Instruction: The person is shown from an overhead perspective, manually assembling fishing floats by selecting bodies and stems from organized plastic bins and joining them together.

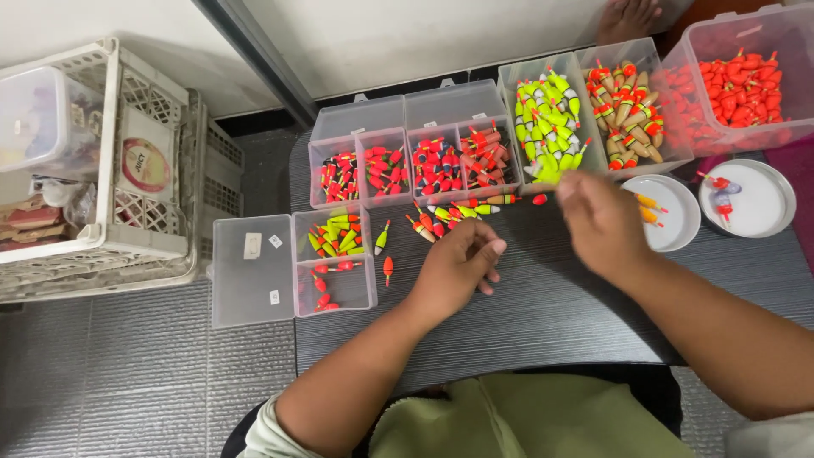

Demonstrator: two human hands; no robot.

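Left hand (454, 267) fingers curled, contents hidden | right hand (604, 222) blurred

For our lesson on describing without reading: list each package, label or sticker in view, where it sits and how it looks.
Box with a round red and cream label: inside the white plastic crate, far left.
Flat brown packets: low in that crate, stacked.
Two small white stickers: on the clear open lid left of the dark table.
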